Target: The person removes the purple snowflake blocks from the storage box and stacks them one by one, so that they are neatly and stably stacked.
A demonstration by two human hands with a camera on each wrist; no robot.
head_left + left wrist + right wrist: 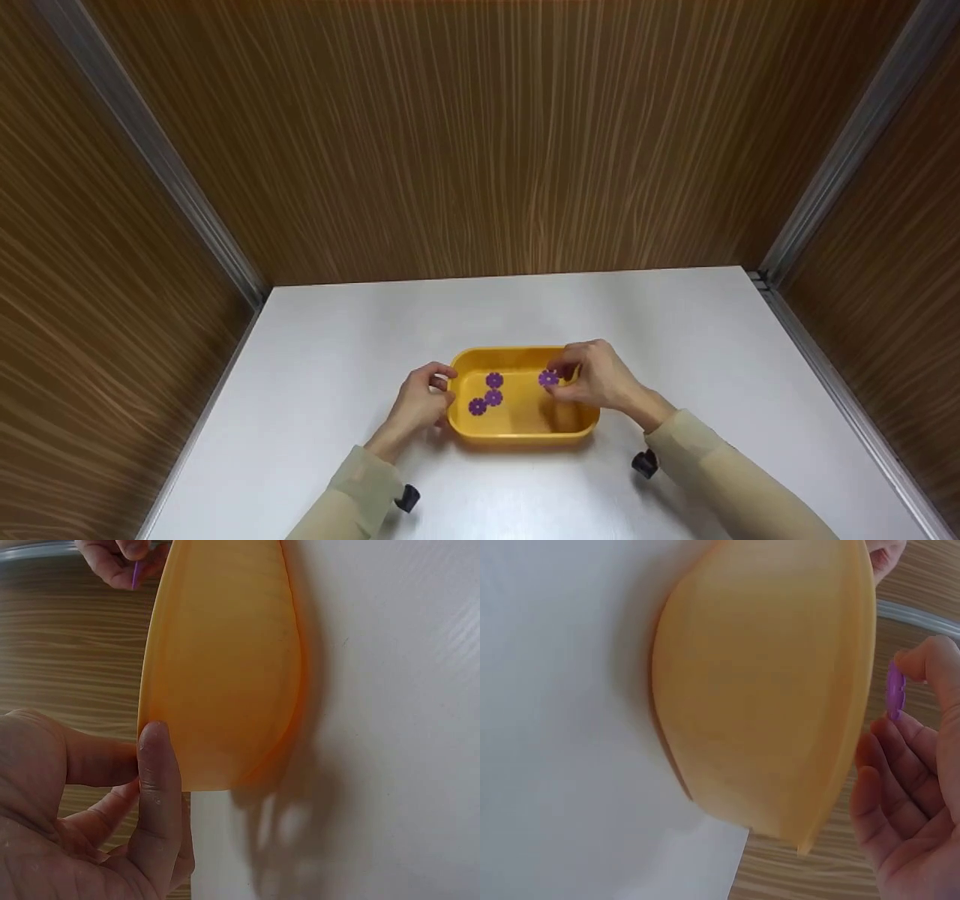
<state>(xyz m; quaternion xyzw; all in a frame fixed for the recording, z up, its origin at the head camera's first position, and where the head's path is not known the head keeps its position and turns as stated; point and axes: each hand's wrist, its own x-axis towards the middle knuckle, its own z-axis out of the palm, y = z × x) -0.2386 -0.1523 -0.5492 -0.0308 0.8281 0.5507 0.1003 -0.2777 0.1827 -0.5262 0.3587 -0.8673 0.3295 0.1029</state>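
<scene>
In the head view, a yellow tray (525, 417) sits just below the centre of the frame on a white table (337, 337). Three purple flower pieces (493, 397) lie in the tray's left half, edges seeming to touch; whether they are hooked together I cannot tell. The left hand (421, 401) holds the tray's left end, thumb and fingers bent at the rim. Above the tray's right half, the right hand (596, 379) pinches a fourth flower (548, 378), its face turned up to the camera.

In the left wrist view, the left hand fills the lower left, one digit flat against the tray's outer wall and others at the rim. The wall looks thin and smooth, so the tray is probably light, a little springy, and best steadied by its rim.

In the right wrist view, the held flower is edge-on at the right of the frame, gripped narrowly between thumb and fingertip, the other fingers loosely curled. It looks like thin, stiff plastic: likely very light, somewhat slick, hard to lift when flat, and best taken by opposite edges, where its notches offer purchase.
</scene>
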